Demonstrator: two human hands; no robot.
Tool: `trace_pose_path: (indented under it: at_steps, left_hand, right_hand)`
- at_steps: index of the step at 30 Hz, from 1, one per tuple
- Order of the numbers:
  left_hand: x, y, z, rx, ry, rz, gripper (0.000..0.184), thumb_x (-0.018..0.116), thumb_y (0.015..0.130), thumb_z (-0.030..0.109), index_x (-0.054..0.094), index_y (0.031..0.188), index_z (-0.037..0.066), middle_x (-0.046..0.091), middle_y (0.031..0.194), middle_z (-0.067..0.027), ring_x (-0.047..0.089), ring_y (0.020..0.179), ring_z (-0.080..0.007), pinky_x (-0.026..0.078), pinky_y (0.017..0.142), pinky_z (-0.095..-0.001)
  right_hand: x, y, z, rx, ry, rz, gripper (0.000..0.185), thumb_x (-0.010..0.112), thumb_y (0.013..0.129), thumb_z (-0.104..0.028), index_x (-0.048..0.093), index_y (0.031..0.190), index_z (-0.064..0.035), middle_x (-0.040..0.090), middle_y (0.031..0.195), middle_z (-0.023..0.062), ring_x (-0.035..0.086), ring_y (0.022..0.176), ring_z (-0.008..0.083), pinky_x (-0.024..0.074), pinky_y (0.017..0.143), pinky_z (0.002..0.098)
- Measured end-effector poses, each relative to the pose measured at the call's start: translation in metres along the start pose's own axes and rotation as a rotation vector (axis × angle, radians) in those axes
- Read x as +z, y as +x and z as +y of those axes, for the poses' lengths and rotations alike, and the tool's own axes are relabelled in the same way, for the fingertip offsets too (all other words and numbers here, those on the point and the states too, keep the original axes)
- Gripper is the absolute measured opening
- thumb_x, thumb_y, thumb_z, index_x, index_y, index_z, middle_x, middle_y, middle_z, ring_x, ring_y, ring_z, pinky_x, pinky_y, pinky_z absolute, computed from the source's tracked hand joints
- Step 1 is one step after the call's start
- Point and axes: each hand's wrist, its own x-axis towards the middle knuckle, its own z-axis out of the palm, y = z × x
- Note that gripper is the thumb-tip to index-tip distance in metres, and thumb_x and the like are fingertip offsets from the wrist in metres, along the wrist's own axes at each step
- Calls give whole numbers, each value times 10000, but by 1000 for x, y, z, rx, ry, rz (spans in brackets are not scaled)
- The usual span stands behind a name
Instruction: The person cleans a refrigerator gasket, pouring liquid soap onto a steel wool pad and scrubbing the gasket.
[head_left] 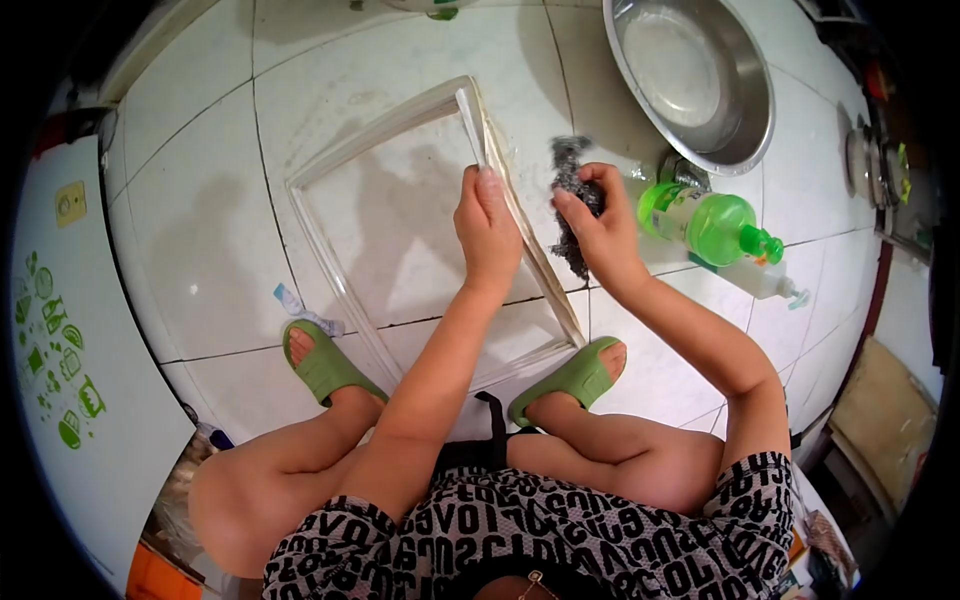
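A white rectangular door seal [340,285], like a refrigerator gasket, lies between my feet with its top corner raised. My left hand [488,228] is closed around its right side, near that upper corner. Just to the right, my right hand [608,228] pinches a dark steel wool scrubber [570,190], its strands hanging below the fingers. The scrubber is held apart from the seal. Close beyond my right hand, a green dish soap bottle [715,222] lies on its side.
A large steel basin [690,85] stands at the upper right. A clear pump bottle [755,280] is beside the green bottle. A crumpled tube [308,310] lies by my left slipper [325,365]. A white panel with green drawings [80,370] borders the left side of the tiled floor [200,240].
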Motion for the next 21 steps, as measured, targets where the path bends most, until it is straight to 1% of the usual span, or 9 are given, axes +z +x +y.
trace_pose_path:
  at_steps: [3,6,7,8,12,14,16,18,21]
  left_hand:
    - [7,2,-11,-91,-266,5,375,380,1009,400,484,869,68,509,760,-4,496,671,-119,438,632,-292]
    - [17,-13,-16,-361,-765,-201,380,380,1008,416,521,1010,63,565,927,-17,547,842,-121,468,755,-279]
    - [27,-21,-7,-239,-598,-105,385,352,1019,393,517,1111,58,564,1044,-35,545,952,-127,455,834,-277]
    - [30,-26,12,-318,-697,-69,384,326,1028,367,495,1166,50,550,1103,-45,533,994,-127,449,861,-281]
    - [13,-4,11,-478,-880,-23,432,327,1021,408,533,986,31,555,854,-36,537,774,-129,464,687,-272]
    - [0,3,23,-426,-688,-26,415,365,1001,453,530,973,73,550,764,-7,532,620,-133,456,523,-273]
    - [15,-8,19,-436,-721,-81,442,368,1001,449,520,1093,45,581,902,-43,577,771,-155,497,658,-285]
    - [29,-29,27,-427,-777,-96,512,354,1006,443,423,1279,14,495,1248,-111,495,1142,-196,410,980,-344]
    - [14,-18,27,-491,-803,-84,474,353,1001,460,492,1177,43,573,1071,-93,576,977,-193,485,853,-340]
  right_hand:
    - [3,-19,-23,-737,-416,-59,247,684,778,-115,563,979,-35,529,982,181,553,852,307,462,689,354]
    - [20,-7,-25,-627,-521,-26,222,684,794,-172,586,942,-37,511,913,161,535,792,325,459,674,381]
    - [23,9,-31,-577,-512,-17,215,677,799,-177,584,935,-37,510,910,156,536,787,328,455,669,387]
    - [27,23,-40,-528,-499,-7,209,670,804,-181,583,929,-37,509,907,151,536,782,331,451,665,393]
    - [25,-7,-32,-504,-583,-103,167,645,814,-163,573,900,-39,500,876,150,535,761,345,443,658,412]
    - [21,-19,-23,-461,-461,-141,165,640,818,-177,567,875,-40,498,866,153,526,742,352,435,641,428]
    - [16,-12,-23,-538,-608,-44,158,629,827,-181,568,863,-40,501,851,153,523,725,356,429,623,436]
    - [23,16,-38,-523,-568,89,116,605,840,-156,575,858,-45,506,824,150,532,743,361,430,618,439]
    - [30,6,-32,-525,-632,1,134,621,821,-174,572,854,-54,502,844,154,531,747,366,433,622,447]
